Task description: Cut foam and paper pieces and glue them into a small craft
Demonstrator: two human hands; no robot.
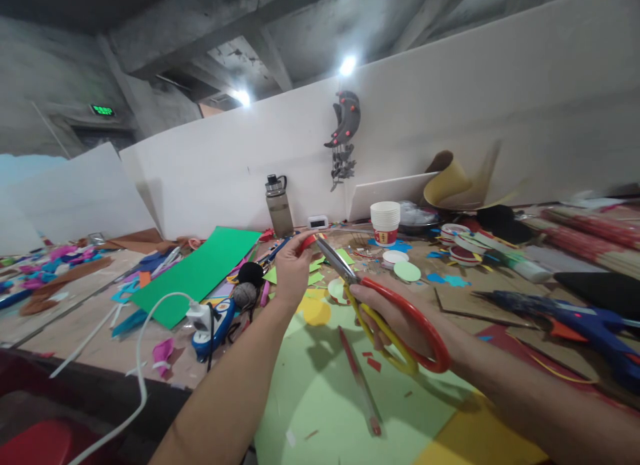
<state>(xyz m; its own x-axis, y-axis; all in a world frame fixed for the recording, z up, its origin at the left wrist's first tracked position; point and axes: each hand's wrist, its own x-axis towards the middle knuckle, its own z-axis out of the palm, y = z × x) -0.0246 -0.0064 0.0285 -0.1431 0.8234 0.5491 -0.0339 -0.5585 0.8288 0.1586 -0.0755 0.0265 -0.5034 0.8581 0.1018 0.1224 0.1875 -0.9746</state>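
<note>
Scissors [350, 275] with red and yellow handles sat clenched in my right hand [400, 325], their blade tips meeting a red scrap [309, 241] that my left hand [293, 268] pinched at its fingertips. Both were raised over the pale green sheet [320, 398] at the near edge of the tabletop [75, 318]. I judged the step to be trimming the scrap. A next snip would call for a steady pinch and fingertips clear of the blades. Red trimmings [374, 363] lay on the sheet below.
</note>
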